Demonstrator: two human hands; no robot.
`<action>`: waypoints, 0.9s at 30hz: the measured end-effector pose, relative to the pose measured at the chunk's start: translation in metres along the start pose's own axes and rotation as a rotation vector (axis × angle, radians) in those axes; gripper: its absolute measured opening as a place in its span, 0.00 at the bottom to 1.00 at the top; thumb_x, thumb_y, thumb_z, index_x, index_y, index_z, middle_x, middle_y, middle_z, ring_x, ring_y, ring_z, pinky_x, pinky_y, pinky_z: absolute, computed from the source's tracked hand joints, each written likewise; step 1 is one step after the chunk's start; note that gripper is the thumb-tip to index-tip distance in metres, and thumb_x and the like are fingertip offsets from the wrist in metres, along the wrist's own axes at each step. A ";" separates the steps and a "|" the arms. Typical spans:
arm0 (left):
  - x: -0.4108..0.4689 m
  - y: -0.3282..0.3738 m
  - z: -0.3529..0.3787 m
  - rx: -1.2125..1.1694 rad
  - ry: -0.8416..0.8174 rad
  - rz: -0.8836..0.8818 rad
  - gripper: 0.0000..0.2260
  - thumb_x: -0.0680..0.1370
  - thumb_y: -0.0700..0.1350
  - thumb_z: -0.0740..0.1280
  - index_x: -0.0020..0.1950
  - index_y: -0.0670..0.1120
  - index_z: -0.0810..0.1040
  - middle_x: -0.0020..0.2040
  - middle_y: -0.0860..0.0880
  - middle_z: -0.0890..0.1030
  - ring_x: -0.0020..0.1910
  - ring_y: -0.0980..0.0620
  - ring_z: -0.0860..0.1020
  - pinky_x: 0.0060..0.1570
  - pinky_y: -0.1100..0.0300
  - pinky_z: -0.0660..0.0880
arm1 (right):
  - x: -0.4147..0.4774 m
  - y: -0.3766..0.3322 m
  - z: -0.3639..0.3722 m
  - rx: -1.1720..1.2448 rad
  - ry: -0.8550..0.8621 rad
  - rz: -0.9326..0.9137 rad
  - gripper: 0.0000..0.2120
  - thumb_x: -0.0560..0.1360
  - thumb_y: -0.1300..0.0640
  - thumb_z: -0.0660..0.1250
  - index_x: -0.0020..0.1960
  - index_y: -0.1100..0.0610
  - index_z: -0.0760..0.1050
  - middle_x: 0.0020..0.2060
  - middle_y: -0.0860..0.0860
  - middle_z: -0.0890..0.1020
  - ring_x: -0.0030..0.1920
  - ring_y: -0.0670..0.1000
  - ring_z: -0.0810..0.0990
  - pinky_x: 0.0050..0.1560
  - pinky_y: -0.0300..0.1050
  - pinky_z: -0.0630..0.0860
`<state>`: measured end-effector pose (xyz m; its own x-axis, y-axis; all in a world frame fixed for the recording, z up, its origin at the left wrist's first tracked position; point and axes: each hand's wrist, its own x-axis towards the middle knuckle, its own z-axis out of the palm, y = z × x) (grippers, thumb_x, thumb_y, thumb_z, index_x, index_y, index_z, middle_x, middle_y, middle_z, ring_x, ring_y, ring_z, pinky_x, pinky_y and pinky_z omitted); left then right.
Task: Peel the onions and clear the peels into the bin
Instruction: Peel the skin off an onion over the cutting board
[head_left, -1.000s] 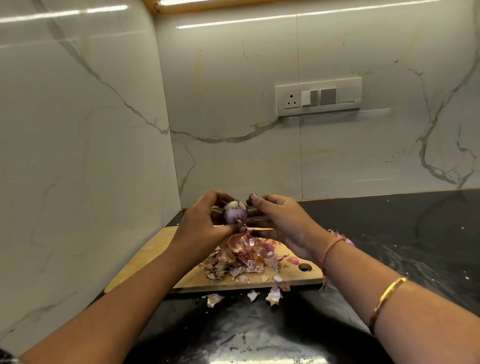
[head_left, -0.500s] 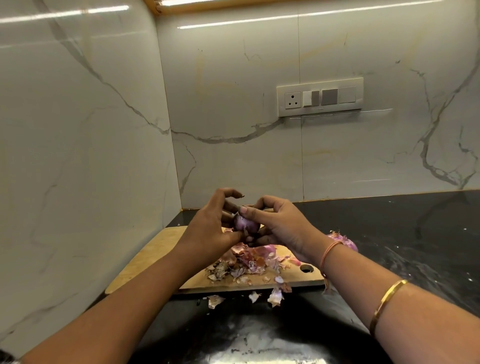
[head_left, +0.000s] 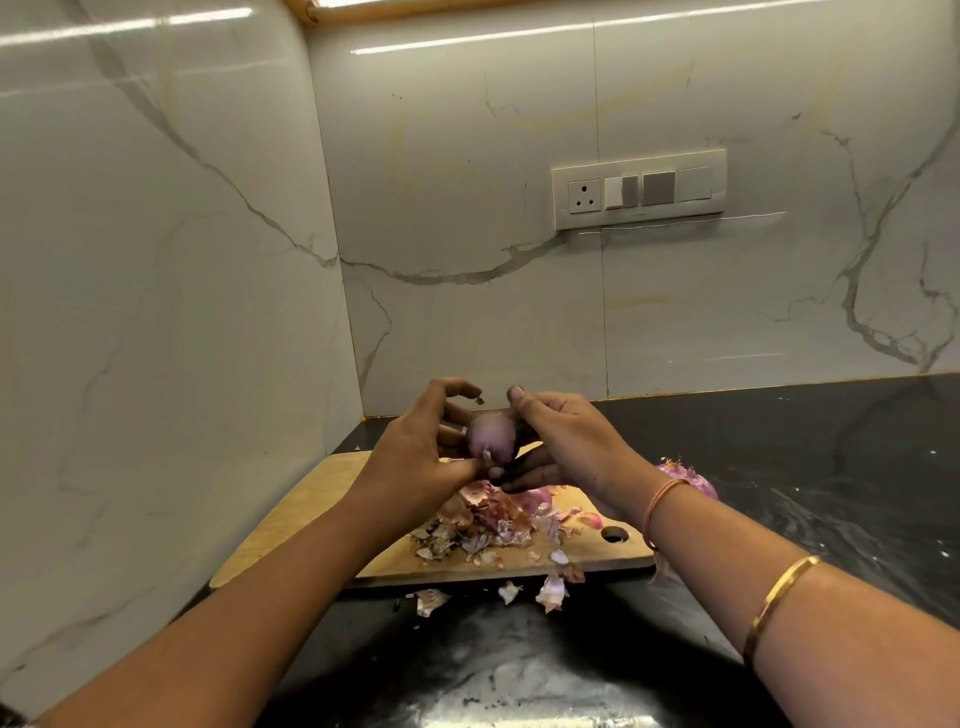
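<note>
Thumb of right hand (head_left: 566, 447) lifted; onion (head_left: 491, 439) turned.

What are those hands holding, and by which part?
A purple onion: left hand pinches its lower end, right hand cups its right side.

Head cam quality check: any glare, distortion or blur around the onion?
Head view: ceiling-strip glare streaks the marble wall and a bright patch washes the black counter; wide-angle bending curves the wall corner; onion between left hand and right hand looks slightly soft, dimly lit.
</note>
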<state>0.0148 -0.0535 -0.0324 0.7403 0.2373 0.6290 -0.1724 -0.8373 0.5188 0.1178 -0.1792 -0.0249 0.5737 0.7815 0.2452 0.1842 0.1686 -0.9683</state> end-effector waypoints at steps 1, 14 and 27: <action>0.000 -0.001 0.000 -0.005 0.002 -0.008 0.26 0.68 0.39 0.74 0.57 0.58 0.66 0.49 0.56 0.77 0.45 0.59 0.80 0.45 0.68 0.77 | 0.000 0.001 0.000 -0.024 -0.008 -0.008 0.16 0.79 0.50 0.61 0.52 0.64 0.73 0.39 0.61 0.80 0.30 0.55 0.82 0.34 0.48 0.82; -0.002 0.005 0.002 0.014 -0.012 0.006 0.18 0.66 0.39 0.75 0.51 0.48 0.73 0.45 0.56 0.78 0.44 0.60 0.79 0.42 0.74 0.75 | 0.006 0.004 0.004 -0.493 0.178 -0.292 0.14 0.79 0.54 0.62 0.41 0.63 0.75 0.37 0.62 0.80 0.42 0.66 0.80 0.43 0.68 0.76; 0.000 0.000 0.001 0.001 0.045 -0.019 0.25 0.68 0.38 0.74 0.56 0.54 0.65 0.47 0.57 0.76 0.44 0.62 0.78 0.42 0.73 0.75 | 0.000 0.004 0.002 -0.356 -0.004 -0.157 0.15 0.75 0.50 0.67 0.56 0.59 0.73 0.47 0.60 0.82 0.40 0.57 0.84 0.40 0.54 0.82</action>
<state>0.0155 -0.0537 -0.0334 0.7134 0.2750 0.6445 -0.1582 -0.8328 0.5305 0.1172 -0.1771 -0.0292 0.5132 0.7655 0.3881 0.5351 0.0682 -0.8420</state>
